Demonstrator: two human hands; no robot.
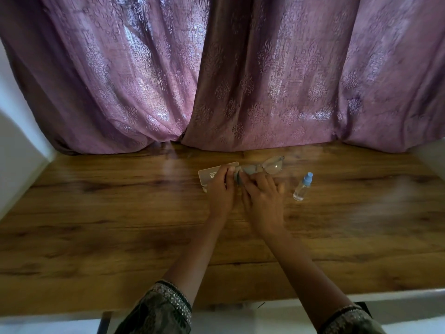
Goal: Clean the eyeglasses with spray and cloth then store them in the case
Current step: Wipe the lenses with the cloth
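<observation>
At centre frame, my left hand (pixel 220 189) and right hand (pixel 261 191) are both closed around a grey-blue cleaning cloth (pixel 243 173) wrapped over one lens of clear-framed eyeglasses (pixel 273 165), above the brown wooden table (pixel 120 225). A pale rectangular glasses case (pixel 209 174) lies just left, partly under my left hand. A small clear spray bottle with a blue cap (pixel 303 186) lies right of my hands.

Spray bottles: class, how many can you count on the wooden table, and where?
1. A single clear spray bottle with a blue cap lies tilted on the wooden table, just right of the right hand. The hands could hide small items.
</observation>
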